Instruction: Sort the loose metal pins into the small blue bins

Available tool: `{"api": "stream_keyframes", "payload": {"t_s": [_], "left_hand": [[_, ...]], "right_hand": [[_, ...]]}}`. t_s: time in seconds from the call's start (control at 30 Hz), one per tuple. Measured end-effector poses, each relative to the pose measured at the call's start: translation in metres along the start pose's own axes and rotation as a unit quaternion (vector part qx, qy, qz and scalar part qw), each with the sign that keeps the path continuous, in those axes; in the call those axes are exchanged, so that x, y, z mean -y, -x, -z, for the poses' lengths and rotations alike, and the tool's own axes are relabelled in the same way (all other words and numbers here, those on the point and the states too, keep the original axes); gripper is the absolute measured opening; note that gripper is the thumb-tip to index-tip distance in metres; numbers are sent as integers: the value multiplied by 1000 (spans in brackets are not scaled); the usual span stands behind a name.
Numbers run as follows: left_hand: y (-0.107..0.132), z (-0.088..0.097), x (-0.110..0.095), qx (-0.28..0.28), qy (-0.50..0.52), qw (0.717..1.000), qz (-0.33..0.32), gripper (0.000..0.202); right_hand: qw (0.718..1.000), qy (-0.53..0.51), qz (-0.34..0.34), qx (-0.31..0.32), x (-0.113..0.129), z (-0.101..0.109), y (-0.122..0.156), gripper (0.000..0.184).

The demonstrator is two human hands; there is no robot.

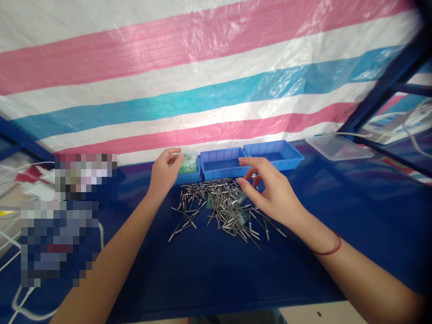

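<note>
While left hand (pixel 165 172) curls at green packet (pixel 189 165) in left bin (pixel 188 179), cannot tell whether fingers grip it. Right hand (pixel 270 191) hangs over metal rivets (pixel 227 209), thumb and fingers parted. Rivets heaped mid-desk, before left bin and middle bin (pixel 222 170), near blue desk's (pixel 340 202) far edge. Print on packet too blurred to read.

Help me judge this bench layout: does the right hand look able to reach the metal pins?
Probably yes: the right hand looks empty and open, near the metal pins, and nothing visible blocks the way. The blue trays stand behind them.
</note>
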State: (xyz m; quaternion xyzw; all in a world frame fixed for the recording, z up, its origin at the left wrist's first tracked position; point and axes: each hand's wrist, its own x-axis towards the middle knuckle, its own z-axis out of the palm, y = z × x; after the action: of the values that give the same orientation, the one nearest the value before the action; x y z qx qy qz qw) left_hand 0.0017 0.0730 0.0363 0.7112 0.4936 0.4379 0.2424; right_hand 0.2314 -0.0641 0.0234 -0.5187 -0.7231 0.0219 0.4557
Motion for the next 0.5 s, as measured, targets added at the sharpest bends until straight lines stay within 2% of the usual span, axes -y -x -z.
{"api": "stream_keyframes", "payload": {"t_s": [0.03,0.1,0.2,0.3,0.37,0.43,0.5], "left_hand": [[-9,3,5,-6,-66,998,-13,30],[-19,7,13,17,-195,980,-29,29],[-20,9,22,16,-323,943,-77,27],[-17,10,27,9,-344,926,-156,29],[-16,12,29,49,-323,926,-186,32],[-16,13,31,103,-307,927,-190,33],[-14,14,32,133,-305,924,-187,35]], "right_hand": [[1000,-3,-8,-3,0,1,0,39],[1000,-9,-18,-2,-1,2,-1,40],[1000,-6,-23,13,-1,2,-2,41],[999,8,-27,39,-3,3,-2,38],[997,25,-29,64,-5,2,-2,33],[993,54,-20,104,-8,0,-3,25],[984,91,-10,154,-12,0,-3,20]]}}
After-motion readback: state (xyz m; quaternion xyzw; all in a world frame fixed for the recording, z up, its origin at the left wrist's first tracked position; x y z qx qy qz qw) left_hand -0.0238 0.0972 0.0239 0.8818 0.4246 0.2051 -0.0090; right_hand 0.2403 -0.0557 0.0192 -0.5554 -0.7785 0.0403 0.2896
